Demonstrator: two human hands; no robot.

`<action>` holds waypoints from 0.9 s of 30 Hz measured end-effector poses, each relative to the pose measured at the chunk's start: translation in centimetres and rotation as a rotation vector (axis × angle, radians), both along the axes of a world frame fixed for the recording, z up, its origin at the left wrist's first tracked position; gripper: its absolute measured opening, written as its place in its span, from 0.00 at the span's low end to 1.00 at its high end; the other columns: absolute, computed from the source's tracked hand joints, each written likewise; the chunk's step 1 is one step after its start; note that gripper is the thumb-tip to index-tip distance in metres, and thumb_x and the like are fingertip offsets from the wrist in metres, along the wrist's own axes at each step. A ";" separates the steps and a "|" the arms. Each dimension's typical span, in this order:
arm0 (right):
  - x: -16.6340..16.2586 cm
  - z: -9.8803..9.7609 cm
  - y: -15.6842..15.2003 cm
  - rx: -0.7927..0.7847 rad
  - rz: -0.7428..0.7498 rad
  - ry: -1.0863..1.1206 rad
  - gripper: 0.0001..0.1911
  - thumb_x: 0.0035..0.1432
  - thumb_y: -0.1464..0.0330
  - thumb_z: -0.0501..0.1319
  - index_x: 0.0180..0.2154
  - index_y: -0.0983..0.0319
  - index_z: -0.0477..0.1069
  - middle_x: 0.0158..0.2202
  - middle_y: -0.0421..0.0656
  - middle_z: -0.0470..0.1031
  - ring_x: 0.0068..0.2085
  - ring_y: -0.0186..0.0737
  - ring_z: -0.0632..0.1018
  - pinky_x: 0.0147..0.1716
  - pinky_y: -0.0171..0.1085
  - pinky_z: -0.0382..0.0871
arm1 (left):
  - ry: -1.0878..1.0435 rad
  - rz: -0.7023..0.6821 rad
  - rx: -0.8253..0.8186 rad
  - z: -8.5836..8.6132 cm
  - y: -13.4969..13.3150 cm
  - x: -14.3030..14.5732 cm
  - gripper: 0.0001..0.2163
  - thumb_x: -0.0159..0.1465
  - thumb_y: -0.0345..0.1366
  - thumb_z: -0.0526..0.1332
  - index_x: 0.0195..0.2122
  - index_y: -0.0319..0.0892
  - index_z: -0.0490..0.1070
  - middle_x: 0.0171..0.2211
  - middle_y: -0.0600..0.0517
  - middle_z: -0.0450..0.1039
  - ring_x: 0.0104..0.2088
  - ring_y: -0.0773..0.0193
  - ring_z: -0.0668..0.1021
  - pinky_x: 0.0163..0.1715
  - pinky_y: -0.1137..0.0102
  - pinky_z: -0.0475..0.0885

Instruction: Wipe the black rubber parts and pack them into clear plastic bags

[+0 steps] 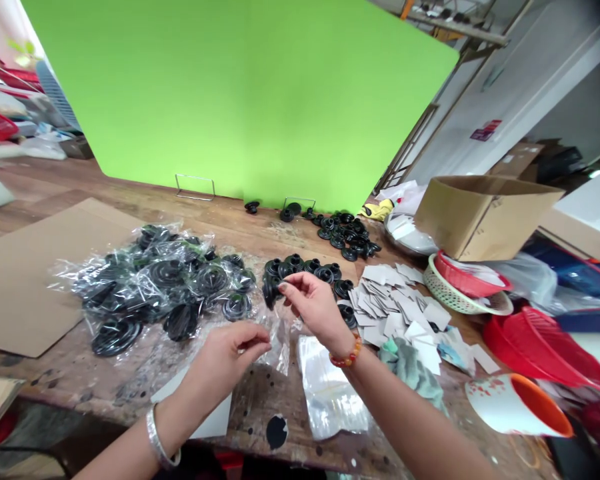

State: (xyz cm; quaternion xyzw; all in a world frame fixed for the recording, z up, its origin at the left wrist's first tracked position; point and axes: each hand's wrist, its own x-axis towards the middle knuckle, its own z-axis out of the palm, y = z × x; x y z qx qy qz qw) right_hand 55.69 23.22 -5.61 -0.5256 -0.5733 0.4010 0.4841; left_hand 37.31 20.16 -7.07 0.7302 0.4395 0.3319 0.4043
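Note:
My right hand (314,308), a beaded bracelet at its wrist, pinches a black round ribbed part (269,293) above the table's middle. Lower and to the left, my left hand (233,353) has thumb and fingers pressed together at the edge of a clear plastic bag (279,343). Beyond my right hand stand several loose black parts (325,272) of the same kind. A heap of bagged black parts (165,277) lies to the left of both hands. Beneath my right forearm is a stack of flat clear bags (330,393).
White card pieces (400,300) and a grey-green cloth (414,373) lie at right. Past them are red baskets (545,347), a cardboard box (485,217) and a white-and-orange container (515,403). A flat cardboard sheet (25,280) lies left; a green panel (245,100) stands behind.

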 end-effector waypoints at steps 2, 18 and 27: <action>-0.5 0.6 -0.7 -0.112 0.070 0.057 0.13 0.54 0.60 0.63 0.33 0.64 0.69 0.24 0.38 0.70 0.23 0.31 0.69 0.23 0.31 0.64 | 0.013 -0.012 0.074 0.0 -0.2 0.4 0.04 0.58 0.37 0.64 0.29 0.48 0.80 0.28 0.51 0.78 0.30 0.61 0.75 0.33 0.71 0.65; 1.0 -0.5 -3.2 -0.145 0.342 -0.175 0.13 0.59 0.65 0.57 0.30 0.64 0.76 0.23 0.38 0.72 0.24 0.32 0.70 0.24 0.30 0.60 | -0.653 0.086 -0.651 -1.4 -0.8 2.1 0.10 0.56 0.42 0.66 0.30 0.42 0.67 0.32 0.54 0.70 0.33 0.67 0.73 0.33 0.75 0.68; 0.8 -1.5 -4.6 0.089 0.226 -0.341 0.09 0.53 0.73 0.62 0.23 0.63 0.67 0.27 0.38 0.69 0.31 0.34 0.69 0.32 0.32 0.61 | -0.831 0.126 -0.771 -1.4 -0.7 2.4 0.10 0.56 0.36 0.67 0.28 0.41 0.65 0.29 0.56 0.71 0.29 0.71 0.72 0.29 0.78 0.67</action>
